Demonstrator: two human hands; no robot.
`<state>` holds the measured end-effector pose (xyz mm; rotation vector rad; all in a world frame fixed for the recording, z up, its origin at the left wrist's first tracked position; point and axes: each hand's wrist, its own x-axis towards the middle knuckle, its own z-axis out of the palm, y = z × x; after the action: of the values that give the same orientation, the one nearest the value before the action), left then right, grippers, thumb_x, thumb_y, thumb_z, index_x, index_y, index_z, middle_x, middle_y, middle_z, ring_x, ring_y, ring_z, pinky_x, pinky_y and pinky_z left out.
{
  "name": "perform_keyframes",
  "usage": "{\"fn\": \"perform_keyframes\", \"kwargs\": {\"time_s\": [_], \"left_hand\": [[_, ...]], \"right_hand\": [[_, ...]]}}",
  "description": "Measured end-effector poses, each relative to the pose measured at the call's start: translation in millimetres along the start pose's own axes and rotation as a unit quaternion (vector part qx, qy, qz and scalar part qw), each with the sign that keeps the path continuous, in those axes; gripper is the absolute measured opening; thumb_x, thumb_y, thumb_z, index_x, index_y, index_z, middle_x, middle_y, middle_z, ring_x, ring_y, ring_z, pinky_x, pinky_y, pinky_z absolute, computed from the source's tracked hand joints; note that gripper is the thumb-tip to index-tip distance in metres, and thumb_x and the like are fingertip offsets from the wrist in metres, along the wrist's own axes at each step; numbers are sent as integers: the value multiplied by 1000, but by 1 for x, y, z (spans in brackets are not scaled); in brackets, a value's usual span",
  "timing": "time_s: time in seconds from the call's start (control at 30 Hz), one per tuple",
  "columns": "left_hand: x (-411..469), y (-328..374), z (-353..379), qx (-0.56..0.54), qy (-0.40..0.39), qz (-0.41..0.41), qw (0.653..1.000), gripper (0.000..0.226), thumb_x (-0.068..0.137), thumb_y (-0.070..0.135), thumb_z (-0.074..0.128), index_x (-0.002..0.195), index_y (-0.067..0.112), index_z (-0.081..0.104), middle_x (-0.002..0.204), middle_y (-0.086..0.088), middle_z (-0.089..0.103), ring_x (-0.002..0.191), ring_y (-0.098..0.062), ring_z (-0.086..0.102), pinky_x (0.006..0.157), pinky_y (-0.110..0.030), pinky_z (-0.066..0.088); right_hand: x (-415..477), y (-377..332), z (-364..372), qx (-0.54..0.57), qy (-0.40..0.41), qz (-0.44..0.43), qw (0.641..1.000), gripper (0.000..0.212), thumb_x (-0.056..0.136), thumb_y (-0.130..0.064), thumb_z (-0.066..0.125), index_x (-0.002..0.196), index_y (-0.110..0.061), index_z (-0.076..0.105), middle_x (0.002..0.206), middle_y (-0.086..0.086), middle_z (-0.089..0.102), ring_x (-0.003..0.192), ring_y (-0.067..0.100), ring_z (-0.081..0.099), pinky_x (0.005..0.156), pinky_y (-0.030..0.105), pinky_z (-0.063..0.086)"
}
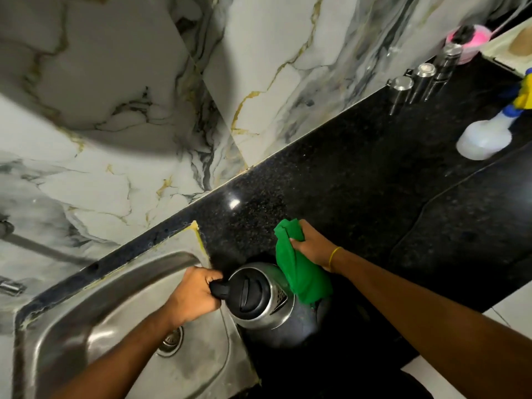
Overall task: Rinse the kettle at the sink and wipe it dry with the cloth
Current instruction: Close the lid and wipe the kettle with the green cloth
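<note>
A steel kettle [270, 312] with a black lid stands on the black counter just right of the sink [95, 306]. My left hand [193, 295] is closed around its black handle at the sink's rim. My right hand [312, 246] grips a green cloth [299, 269], which hangs down against the kettle's right side near the spout. The lid is down.
A steel tap [8, 228] sticks out of the marble wall at the far left. Three steel cups [423, 79] and a pink item [466, 38] stand at the back right of the granite counter [374, 180]. A white spray bottle [486, 136] lies at the right edge.
</note>
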<state>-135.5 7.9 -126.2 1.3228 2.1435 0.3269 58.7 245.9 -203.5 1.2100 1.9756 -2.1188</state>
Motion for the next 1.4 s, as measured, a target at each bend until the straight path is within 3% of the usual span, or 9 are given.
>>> {"fn": "perform_keyframes", "kwargs": {"time_s": [0.17,0.3,0.37,0.57,0.7,0.8,0.93,1.23,1.4], "left_hand": [[-34,14,28,-87,117,-82,986,30,47,12,74,48,11,44,46,-9,39,50,-4,32,46,-28,28],[-56,27,38,-115,160,-150,969,43,50,4,84,44,20,45,41,7,36,42,2,33,43,-20,25],[-67,34,41,-139,181,-191,955,47,46,-2,86,42,24,47,39,11,38,39,3,37,40,-13,24],[-96,41,45,-186,248,-232,922,22,38,13,77,49,13,58,43,2,47,47,-6,40,52,-26,38],[-105,61,43,-208,274,-239,908,21,38,8,74,49,18,60,47,-13,55,49,-12,47,47,-34,45],[-107,82,43,-218,298,-235,899,21,37,10,73,53,15,60,43,3,45,47,-6,41,46,-26,37],[-108,109,45,-200,321,-224,898,27,42,6,81,57,13,60,42,11,37,40,1,33,38,-21,28],[-93,173,86,-253,328,-172,894,15,47,17,68,60,17,59,42,13,36,43,2,32,40,-22,22],[-83,187,123,-238,306,-177,905,24,52,12,78,61,16,56,48,-7,42,43,0,32,44,-27,24]], "right_hand": [[29,-5,10,-225,-51,-31,972,55,90,-22,73,134,-14,42,118,20,69,111,37,68,91,36,51],[38,-17,22,-406,-81,-114,903,67,79,-38,77,133,-27,38,118,11,71,105,39,70,88,42,54],[41,-22,26,-431,-80,-140,888,67,79,-37,77,134,-26,39,123,10,69,109,39,68,89,43,54],[40,-32,32,-381,-139,-138,903,61,84,-23,76,136,-28,45,124,12,70,118,32,65,101,43,51],[27,-42,38,-538,-12,-178,824,74,85,-37,70,150,-29,36,141,2,57,132,32,47,107,52,37],[0,-54,36,-395,10,-177,901,57,93,-27,63,148,-24,47,144,0,58,132,30,50,111,50,38],[-58,-61,19,-115,-59,-169,977,29,104,-9,49,111,-2,76,123,12,75,121,25,66,114,45,43],[-140,-24,-22,124,-36,-103,986,56,112,-22,25,123,13,67,134,31,65,135,43,55,125,51,32],[-150,12,-41,201,-1,-38,979,67,112,-40,21,104,-11,81,122,31,71,130,45,60,122,55,35]]}}
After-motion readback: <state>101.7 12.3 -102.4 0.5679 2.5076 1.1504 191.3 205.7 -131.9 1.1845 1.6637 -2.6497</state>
